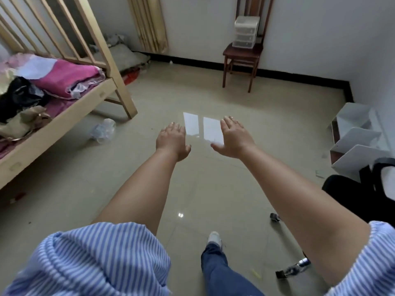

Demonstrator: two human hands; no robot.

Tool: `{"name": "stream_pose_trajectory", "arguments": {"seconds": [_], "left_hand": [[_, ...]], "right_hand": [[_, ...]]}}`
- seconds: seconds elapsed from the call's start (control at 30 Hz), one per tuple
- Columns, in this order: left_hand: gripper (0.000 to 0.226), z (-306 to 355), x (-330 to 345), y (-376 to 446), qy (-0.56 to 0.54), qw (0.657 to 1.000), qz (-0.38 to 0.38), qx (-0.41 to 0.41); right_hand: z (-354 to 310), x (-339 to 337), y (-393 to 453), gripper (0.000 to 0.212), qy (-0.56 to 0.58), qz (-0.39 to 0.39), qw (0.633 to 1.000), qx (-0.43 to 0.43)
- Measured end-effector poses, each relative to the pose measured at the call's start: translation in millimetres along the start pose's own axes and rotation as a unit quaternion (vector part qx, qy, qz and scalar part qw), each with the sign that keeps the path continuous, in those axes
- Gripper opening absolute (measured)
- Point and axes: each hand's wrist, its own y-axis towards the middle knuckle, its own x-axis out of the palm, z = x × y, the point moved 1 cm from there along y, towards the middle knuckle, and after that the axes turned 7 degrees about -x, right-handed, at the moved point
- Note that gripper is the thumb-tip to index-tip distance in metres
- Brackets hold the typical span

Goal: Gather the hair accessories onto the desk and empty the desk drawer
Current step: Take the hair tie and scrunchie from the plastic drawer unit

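Above floor (pixel 213 189): both hands empty; desk unseen.

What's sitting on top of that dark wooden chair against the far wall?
A small translucent plastic drawer unit with three stacked drawers stands on the dark wooden chair, against its backrest. Its contents cannot be made out through the frosted fronts. Both hands, left and right, are empty.

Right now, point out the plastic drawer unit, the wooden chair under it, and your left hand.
plastic drawer unit (pixel 245 32): head view, on its front drawers.
wooden chair (pixel 241 54): head view, on the seat's front edge.
left hand (pixel 172 141): head view, on the back of the hand.
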Motion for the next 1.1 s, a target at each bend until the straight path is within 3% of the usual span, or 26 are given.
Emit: {"name": "stream_pose_trajectory", "arguments": {"seconds": [0.17,0.37,0.5,0.83,1.1], "left_hand": [[0.067,13.4,14.3,149.8,-0.014,0.995,-0.095,0.01],[0.067,16.0,12.3,349.6,-0.029,0.995,-0.096,0.006],[0.067,33.2,8.2,505.2,-0.022,0.995,-0.086,0.046],[0.067,142.9,-12.4,830.2,0.003,0.977,-0.125,0.17],[0.063,243.4,-40.9,1103.4,0.007,0.979,-0.123,0.164]], "right_hand": [[66.5,9.4,133.1,0.086,0.005,-0.09,0.995,0.052],[139.9,7.1,317.4,0.084,0.005,-0.118,0.991,0.064],[199.7,9.1,450.1,0.084,0.006,-0.121,0.986,0.111],[384.0,-10.1,697.1,0.086,0.068,-0.146,0.958,0.236],[581.6,-51.0,913.5,0.082,0.067,-0.14,0.953,0.261]]}}
